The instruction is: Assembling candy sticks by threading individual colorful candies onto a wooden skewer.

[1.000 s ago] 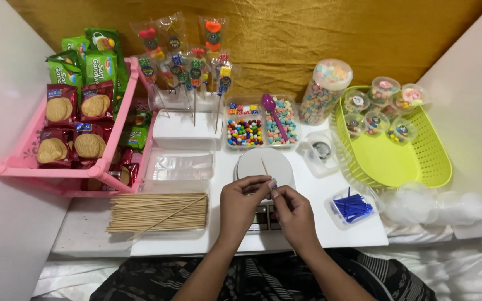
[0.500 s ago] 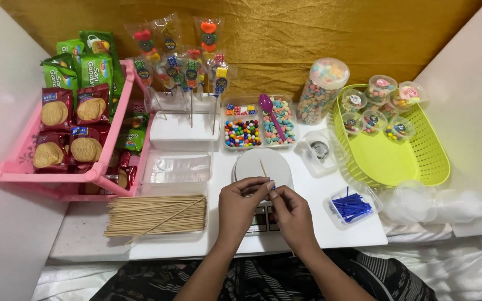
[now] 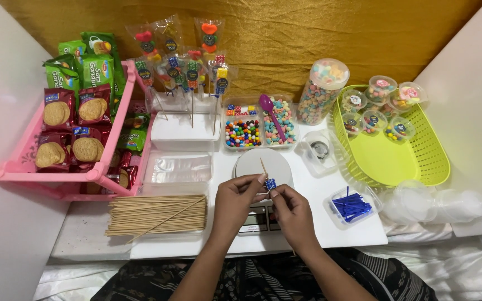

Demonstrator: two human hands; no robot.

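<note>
Progress: finished candy skewers (image 3: 191,67) upper centre | left hand (image 3: 238,200) pinches skewer (image 3: 263,167) | right hand (image 3: 291,209) grasps blue candy (image 3: 270,184) on it | spare sticks (image 3: 157,214) remain

Both forearms reach forward, hands meeting at centre; left hand (image 3: 235,200) fingers pinched, palm turned inward. Right hand (image 3: 292,210) pinched too; fingertips nearly touching.

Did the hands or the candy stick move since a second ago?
Hardly. Both hands, left hand and right hand, stay together over the round white scale, pinching the thin skewer with a small blue candy on it. The skewer pile, green basket and pink rack stayed put.
</note>
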